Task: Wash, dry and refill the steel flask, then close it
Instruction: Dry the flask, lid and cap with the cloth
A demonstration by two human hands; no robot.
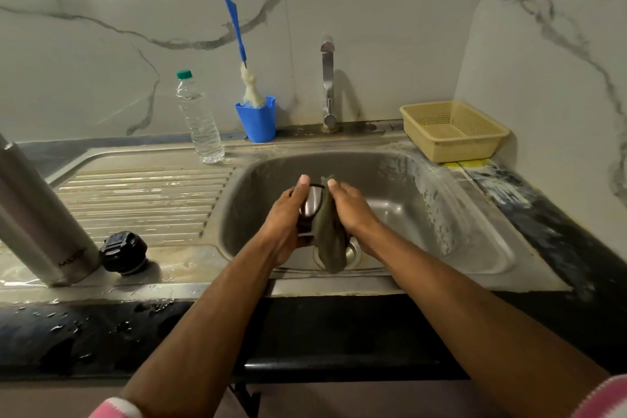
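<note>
Left hand grips a shiny steel cup; right hand presses an olive cloth against it, mid-basin over the sink, clear of its walls. Flask stands on the ribbed, wet drainboard, black cap just beside.

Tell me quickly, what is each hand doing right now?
Left hand: closed around a small shiny steel cup.
Right hand: closed on a dark olive cloth, pressing it against the cup.
</note>
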